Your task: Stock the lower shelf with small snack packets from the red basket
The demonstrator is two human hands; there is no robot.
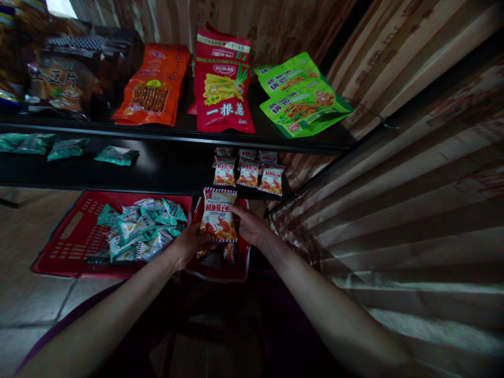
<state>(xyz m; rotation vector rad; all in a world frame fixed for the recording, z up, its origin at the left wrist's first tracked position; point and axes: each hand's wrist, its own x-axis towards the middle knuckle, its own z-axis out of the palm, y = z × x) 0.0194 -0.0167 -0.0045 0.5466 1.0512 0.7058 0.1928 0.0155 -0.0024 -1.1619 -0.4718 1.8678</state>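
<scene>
Both hands hold a white and orange snack packet (219, 215), upright with its printed front showing. My left hand (191, 244) grips its lower left side, and my right hand (249, 224) holds its right edge. Under the packet is a small red basket (243, 262) with a few similar packets inside. Just beyond, on the lower black shelf (169, 170), similar small packets (248, 173) stand in three short columns at the right end.
A red basket (74, 231) of green and white packets (137, 228) sits at the left. Green packets (117, 155) lie on the lower shelf. Orange, red and green bags (224, 94) fill the upper shelf. A pleated curtain (413, 184) hangs at the right.
</scene>
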